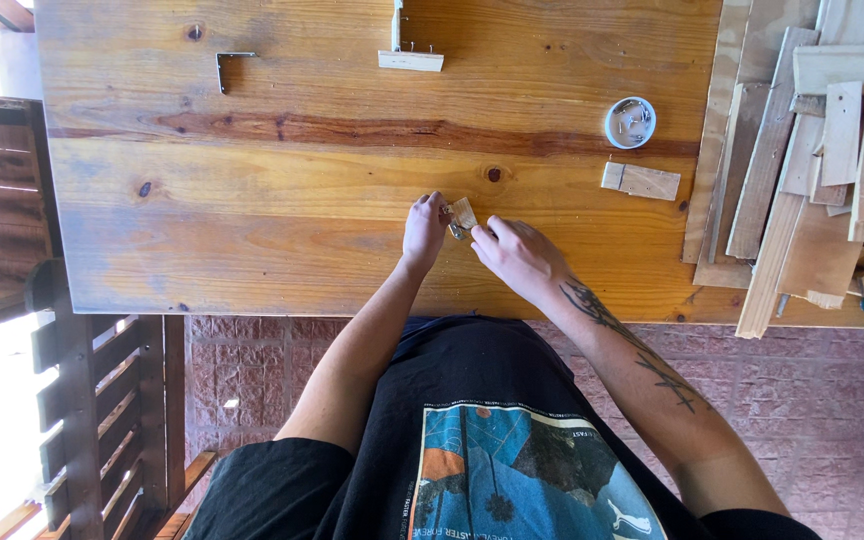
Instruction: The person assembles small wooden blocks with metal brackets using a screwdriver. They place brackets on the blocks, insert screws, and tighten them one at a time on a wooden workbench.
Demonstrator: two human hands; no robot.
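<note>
bright, even daylight fills the view. the far left edge blows out to white between the slats of the wooden railing (82, 420). the varnished counter (282, 200) carries a soft sheen and only faint, short shadows beneath the things on it. focus is sharp throughout, without motion blur; straight lines bow slightly toward the edges.

A varnished wooden table (252, 200) stands on reddish brick floor (832, 400), beside a sunlit wooden railing (82, 400).

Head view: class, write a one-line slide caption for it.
Both hands, left hand and right hand, hold a small wood block over a wooden table.
</note>
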